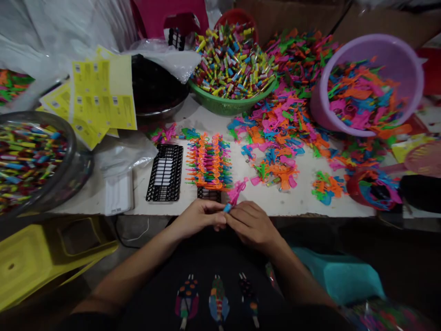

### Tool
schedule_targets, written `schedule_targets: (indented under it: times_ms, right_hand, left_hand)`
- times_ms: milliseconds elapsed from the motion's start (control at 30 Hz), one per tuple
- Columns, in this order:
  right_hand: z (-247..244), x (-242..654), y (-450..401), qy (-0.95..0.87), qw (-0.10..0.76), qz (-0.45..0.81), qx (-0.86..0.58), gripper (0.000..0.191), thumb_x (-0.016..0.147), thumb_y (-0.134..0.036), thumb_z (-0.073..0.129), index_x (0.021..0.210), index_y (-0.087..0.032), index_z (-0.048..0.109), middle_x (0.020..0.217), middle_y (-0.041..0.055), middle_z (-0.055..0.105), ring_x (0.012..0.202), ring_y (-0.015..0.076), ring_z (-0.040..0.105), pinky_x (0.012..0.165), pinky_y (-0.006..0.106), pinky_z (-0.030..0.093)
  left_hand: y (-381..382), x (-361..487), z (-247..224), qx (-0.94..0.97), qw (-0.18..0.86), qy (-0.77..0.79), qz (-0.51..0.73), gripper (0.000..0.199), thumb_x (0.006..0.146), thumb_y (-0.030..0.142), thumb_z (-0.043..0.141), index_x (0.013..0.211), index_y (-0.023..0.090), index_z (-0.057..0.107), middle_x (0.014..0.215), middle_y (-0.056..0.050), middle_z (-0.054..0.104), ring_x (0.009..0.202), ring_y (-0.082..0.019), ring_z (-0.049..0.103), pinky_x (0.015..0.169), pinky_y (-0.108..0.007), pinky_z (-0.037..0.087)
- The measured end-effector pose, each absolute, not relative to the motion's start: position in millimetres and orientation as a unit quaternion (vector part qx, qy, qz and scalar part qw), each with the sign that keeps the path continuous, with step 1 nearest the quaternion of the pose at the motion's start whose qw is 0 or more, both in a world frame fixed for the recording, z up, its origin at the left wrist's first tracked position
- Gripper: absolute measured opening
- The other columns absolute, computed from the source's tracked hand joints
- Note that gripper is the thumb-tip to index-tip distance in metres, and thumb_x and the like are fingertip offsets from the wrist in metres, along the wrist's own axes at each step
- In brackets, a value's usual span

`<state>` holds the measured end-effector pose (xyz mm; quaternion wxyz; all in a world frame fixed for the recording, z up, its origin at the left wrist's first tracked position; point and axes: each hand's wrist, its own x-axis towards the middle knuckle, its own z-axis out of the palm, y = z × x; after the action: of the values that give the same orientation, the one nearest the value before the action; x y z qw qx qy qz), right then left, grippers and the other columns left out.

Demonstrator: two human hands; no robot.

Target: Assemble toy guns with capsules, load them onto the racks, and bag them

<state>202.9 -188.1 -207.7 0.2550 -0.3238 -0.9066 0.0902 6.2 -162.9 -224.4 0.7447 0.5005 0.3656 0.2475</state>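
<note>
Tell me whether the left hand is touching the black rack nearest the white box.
Apart. The head view shows bare white tabletop between the left hand and the nearest corner of the black rack.

Workshop | white worktable (303, 202) | loose plastic pieces (275, 133) | green basket (220, 107) | label sheets (103, 110)

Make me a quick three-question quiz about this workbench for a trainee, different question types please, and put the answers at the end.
1. True or false: the yellow stool is at the left side of the picture.
2. Multiple choice: what colour is the upper part of the plastic piece at the fingertips of the left hand and the right hand? A) green B) pink C) black
3. Fill in: the green basket stands to the ____ of the purple tub.

Key: 1. True. 2. B. 3. left.
</note>
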Motion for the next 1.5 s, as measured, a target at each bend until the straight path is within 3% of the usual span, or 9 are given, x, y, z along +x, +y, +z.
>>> schedule_targets:
  times_ms: [100,200,300,433,533,733,900,1100,1500]
  right_hand:
    - [-206.8,204.0,-187.2,-0.867,0.292,0.208,-0.345,0.028,0.081,-0.022,0.042,0.102,-0.027,0.059,0.085,0.0018,0.066,0.079,0.0126,0.059,0.073,0.03,0.045]
    - [-227.5,229.6,-165.9,-0.674,0.362,0.186,-0.617,0.033,0.083,-0.037,0.036,0.092,-0.02,0.062,0.069,0.0032,0.064,0.058,0.0125,0.058,0.06,0.028,0.046]
    - [-256.2,263.8,-133.9,-0.465,0.227,0.091,-0.851,0.043,0.068,-0.055,0.051,0.073,-0.015,0.064,0.061,0.0087,0.062,0.063,0.0206,0.059,0.061,0.034,0.045]
    - [-283.9,294.2,-109.1,-0.367,0.096,0.108,-0.919,0.043,0.056,-0.057,0.061,0.062,-0.014,0.064,0.067,0.017,0.063,0.072,0.0295,0.059,0.063,0.041,0.044]
    - [-291.2,300.5,-108.4,-0.339,0.185,0.094,-0.918,0.038,0.059,-0.051,0.061,0.067,-0.014,0.064,0.064,0.0125,0.063,0.069,0.0267,0.06,0.065,0.041,0.045]
    - [-277.5,266.9,-136.4,-0.361,0.574,0.065,-0.732,0.04,0.069,-0.049,0.055,0.083,-0.013,0.06,0.078,0.0075,0.064,0.067,0.0177,0.061,0.065,0.034,0.05]
    - [-273.6,214.9,-176.3,-0.57,0.455,0.232,-0.643,0.025,0.071,-0.042,0.057,0.079,-0.02,0.064,0.077,0.0033,0.067,0.072,0.0187,0.063,0.071,0.036,0.051]
    - [-309.6,180.3,-179.0,-0.656,0.449,0.303,-0.526,0.018,0.076,-0.029,0.056,0.091,-0.021,0.063,0.087,0.0037,0.068,0.079,0.0162,0.064,0.074,0.031,0.052]
    - [-325.5,169.7,-168.7,-0.68,0.465,0.226,-0.52,0.008,0.073,-0.021,0.059,0.078,-0.017,0.063,0.08,0.0065,0.065,0.075,0.0149,0.063,0.065,0.026,0.053]
  left_hand:
    - [-167.0,2.1,-224.5,0.469,0.757,0.379,0.252,0.03,0.06,0.034,0.07,0.083,0.016,0.067,0.064,-0.003,0.067,0.051,-0.014,0.061,0.048,-0.025,0.051]
    - [-172.2,-8.1,-229.7,0.532,0.685,0.411,0.28,0.023,0.063,0.032,0.069,0.08,0.018,0.066,0.071,-0.004,0.068,0.06,-0.016,0.063,0.057,-0.028,0.053]
    - [-173.0,-24.8,-240.1,0.633,0.525,0.436,0.367,0.016,0.07,0.028,0.063,0.083,0.021,0.067,0.086,-0.007,0.068,0.081,-0.019,0.062,0.072,-0.033,0.051]
    - [-170.1,-45.7,-266.6,0.71,0.322,0.445,0.44,0.017,0.073,0.024,0.059,0.088,0.024,0.067,0.086,-0.007,0.065,0.083,-0.018,0.059,0.071,-0.032,0.05]
    - [-171.2,-50.7,-291.3,0.708,0.248,0.485,0.45,0.015,0.073,0.025,0.059,0.087,0.021,0.066,0.08,-0.005,0.065,0.075,-0.015,0.061,0.067,-0.029,0.05]
    - [-170.1,-46.0,-313.8,0.667,0.221,0.56,0.439,0.019,0.074,0.031,0.058,0.084,0.017,0.063,0.081,-0.006,0.068,0.074,-0.015,0.063,0.068,-0.026,0.052]
    - [-157.4,-41.5,-314.4,0.709,0.233,0.511,0.425,0.017,0.073,0.03,0.058,0.082,0.017,0.063,0.083,-0.007,0.068,0.079,-0.015,0.063,0.071,-0.026,0.051]
    - [-151.1,-34.1,-324.8,0.718,0.135,0.539,0.42,0.014,0.074,0.029,0.059,0.077,0.017,0.063,0.074,-0.004,0.067,0.068,-0.012,0.062,0.063,-0.021,0.05]
    - [-158.1,-22.3,-323.9,0.686,0.139,0.581,0.415,0.01,0.074,0.025,0.058,0.078,0.016,0.058,0.068,-0.001,0.065,0.06,-0.01,0.06,0.056,-0.018,0.047]
